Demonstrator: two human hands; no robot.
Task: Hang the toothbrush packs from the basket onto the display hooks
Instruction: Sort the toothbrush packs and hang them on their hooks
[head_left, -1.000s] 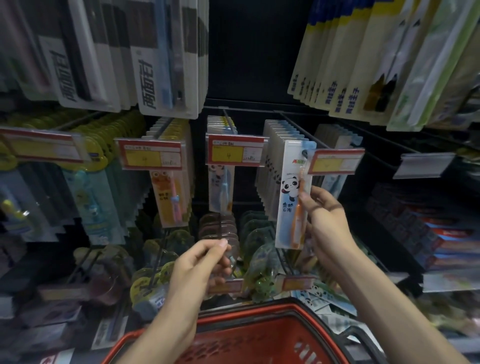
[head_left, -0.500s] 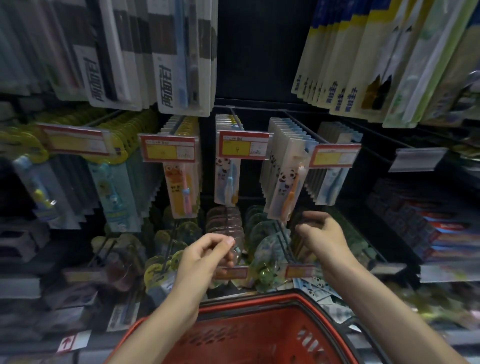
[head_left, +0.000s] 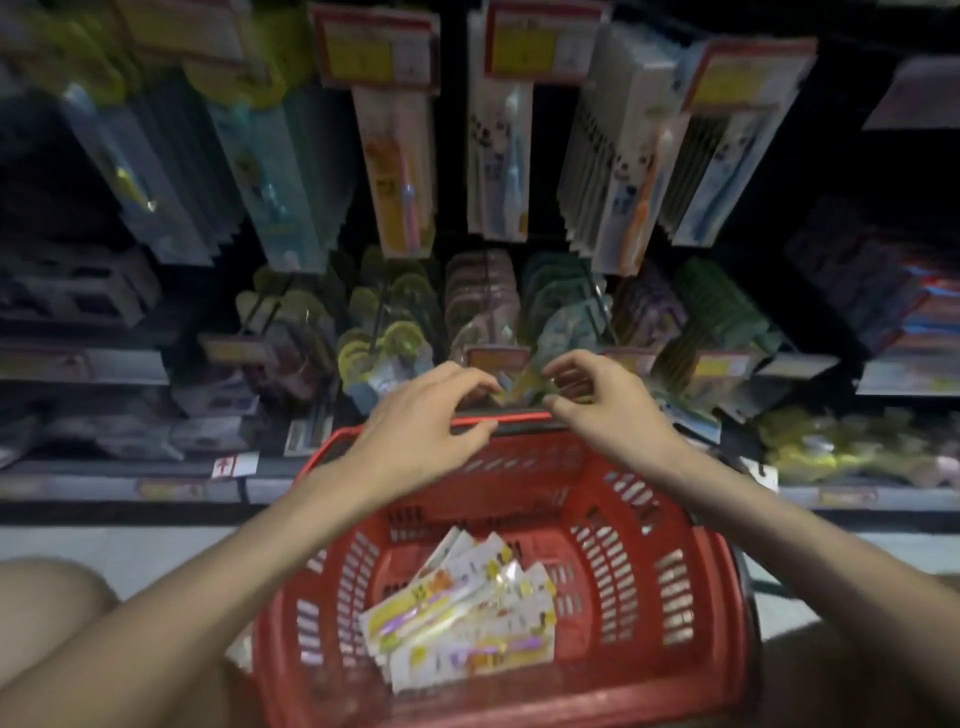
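Observation:
A red plastic basket (head_left: 727, 597) stands low in the head view, with several white and yellow toothbrush packs (head_left: 467, 613) lying in its bottom. My left hand (head_left: 421, 421) and my right hand (head_left: 608, 410) hover close together over the basket's far rim. Their fingers are loosely curled, with a gap between thumb and forefinger, and nothing is plainly held. A blurred yellowish pack (head_left: 522, 387) on a lower hook shows between the fingertips. Above, a panda pack with an orange toothbrush (head_left: 623, 187) hangs at the front of its hook.
Rows of hanging packs fill the upper hooks, each with a red and yellow price tag (head_left: 535, 47). Round blister packs (head_left: 483, 291) crowd the lower hooks behind my hands. Shelf edges run left and right; pale floor (head_left: 130, 545) lies beside the basket.
The view has tilted down to the basket. My right hand let go of the panda pack, which now hangs on its hook. Both hands dropped and met over the basket's far rim.

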